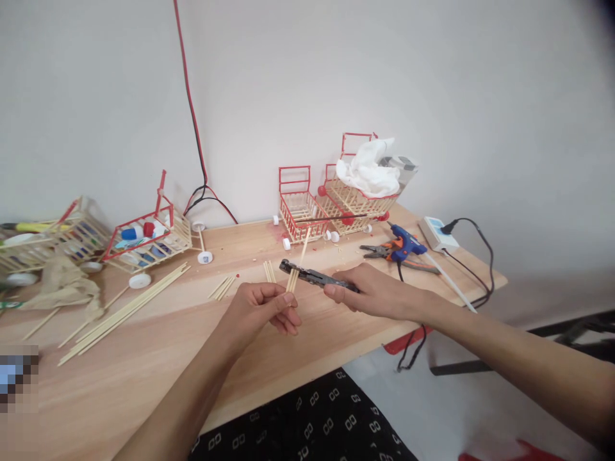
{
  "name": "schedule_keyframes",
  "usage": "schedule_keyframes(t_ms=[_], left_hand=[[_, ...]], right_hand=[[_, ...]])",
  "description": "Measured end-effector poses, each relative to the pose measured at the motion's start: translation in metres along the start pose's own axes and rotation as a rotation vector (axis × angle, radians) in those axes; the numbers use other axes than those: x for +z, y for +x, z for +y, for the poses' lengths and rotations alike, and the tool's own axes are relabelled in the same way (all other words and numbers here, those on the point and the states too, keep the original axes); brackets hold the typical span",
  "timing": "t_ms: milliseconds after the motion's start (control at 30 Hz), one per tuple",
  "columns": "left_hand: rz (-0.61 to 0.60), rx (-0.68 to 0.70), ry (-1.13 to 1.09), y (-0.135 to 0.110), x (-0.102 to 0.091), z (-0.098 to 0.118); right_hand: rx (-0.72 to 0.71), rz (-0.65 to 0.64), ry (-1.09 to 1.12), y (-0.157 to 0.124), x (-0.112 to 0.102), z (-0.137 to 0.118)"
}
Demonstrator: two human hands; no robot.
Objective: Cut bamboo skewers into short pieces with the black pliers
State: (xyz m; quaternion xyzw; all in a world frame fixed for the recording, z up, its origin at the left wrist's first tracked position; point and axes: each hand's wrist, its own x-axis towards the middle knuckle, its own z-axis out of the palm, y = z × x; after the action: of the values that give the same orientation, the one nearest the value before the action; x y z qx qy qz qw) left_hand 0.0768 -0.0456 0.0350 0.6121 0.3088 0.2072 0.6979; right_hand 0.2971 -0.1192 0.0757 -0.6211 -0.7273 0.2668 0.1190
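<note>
My left hand [267,306] is closed around several thin bamboo sticks [291,282], pinched upright between thumb and fingers. One of them rises well above the others. In my right hand [372,291] is a pair of dark metal pliers [314,276]; its jaws are at the sticks, just above my left fingertips. Whether the jaws touch or grip the long stick cannot be made out. Short cut sticks [223,288] lie on the table left of my hands, with another short bunch [270,271] just behind my left hand.
Long bamboo sticks [127,314] lie at the left. Stick-built carts [300,208] stand along the wall, one holding bottle caps [132,233]. A blue glue gun [406,243], orange-handled pliers [379,250] and a white power strip [438,234] with cables occupy the right side.
</note>
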Motion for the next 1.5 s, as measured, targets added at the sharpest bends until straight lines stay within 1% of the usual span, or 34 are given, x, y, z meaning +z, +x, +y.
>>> schedule_keyframes(t_ms=[233, 400, 533, 700, 767, 867, 1100, 1233, 1333, 1400, 1467, 1500], left_hand=[[0.005, -0.058, -0.029, 0.003, 0.000, -0.004], [0.020, -0.087, -0.024, 0.006, -0.002, -0.006], [0.007, -0.126, -0.051, 0.010, -0.005, -0.011], [0.012, -0.190, -0.066, 0.014, -0.006, -0.015], [0.021, -0.214, -0.066, 0.015, -0.005, -0.016], [0.027, -0.233, -0.074, 0.016, -0.004, -0.017], [0.040, -0.234, -0.062, 0.016, -0.005, -0.018], [0.033, -0.229, -0.047, 0.016, -0.005, -0.020], [0.025, -0.222, -0.040, 0.015, -0.003, -0.021], [0.013, -0.223, 0.002, 0.012, -0.005, -0.019], [0.019, -0.193, 0.109, 0.008, -0.012, -0.012], [0.050, -0.159, 0.187, 0.006, -0.019, -0.008]], right_hand=[[0.038, 0.009, 0.009, 0.004, 0.008, 0.006], [0.034, 0.002, 0.017, 0.011, 0.012, 0.011], [0.040, -0.037, 0.073, 0.016, 0.019, 0.018], [0.105, -0.093, 0.155, 0.019, 0.029, 0.026], [0.104, -0.080, 0.157, 0.019, 0.032, 0.028], [0.078, -0.028, 0.124, 0.019, 0.035, 0.030], [0.033, 0.040, 0.003, 0.022, 0.038, 0.030], [0.051, 0.078, -0.027, 0.025, 0.040, 0.031], [0.049, 0.037, -0.011, 0.028, 0.037, 0.030], [0.056, -0.014, 0.049, 0.027, 0.034, 0.030], [0.097, -0.060, 0.143, 0.025, 0.031, 0.031], [0.118, -0.080, 0.194, 0.024, 0.029, 0.032]])
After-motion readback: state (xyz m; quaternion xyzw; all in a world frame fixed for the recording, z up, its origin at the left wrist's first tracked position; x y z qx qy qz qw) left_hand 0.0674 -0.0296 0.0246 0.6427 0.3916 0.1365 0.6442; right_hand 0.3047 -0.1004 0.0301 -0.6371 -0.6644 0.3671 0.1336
